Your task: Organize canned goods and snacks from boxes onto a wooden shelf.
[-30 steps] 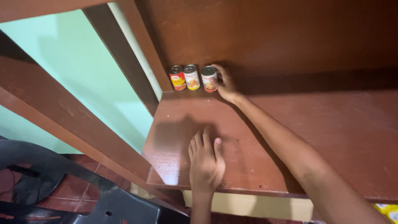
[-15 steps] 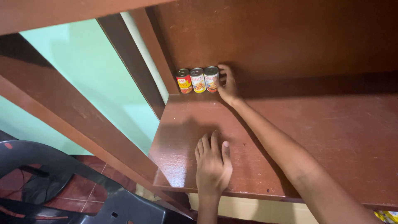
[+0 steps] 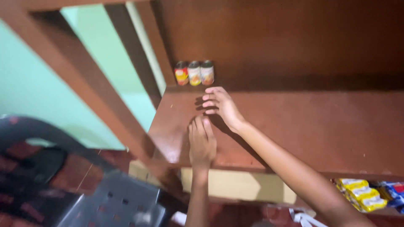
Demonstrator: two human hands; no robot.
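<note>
Three small cans (image 3: 194,72) with red, yellow and white labels stand side by side at the back left corner of a brown wooden shelf (image 3: 320,126). My right hand (image 3: 221,105) hovers over the shelf a little in front of the cans, fingers apart and holding nothing. My left hand (image 3: 201,141) lies flat, palm down, on the shelf near its front edge, just below the right hand. Both forearms reach up from the bottom of the head view.
A dark plastic chair (image 3: 105,197) stands at the lower left beside slanted wooden beams (image 3: 84,88) and a pale green wall. Yellow and blue snack packets (image 3: 366,193) lie on a lower level at the bottom right. A dark wooden back panel closes the shelf.
My right hand has let go of the rightmost can and drawn back toward me. The cans now stand alone in a row. My left hand stays flat on the shelf.
</note>
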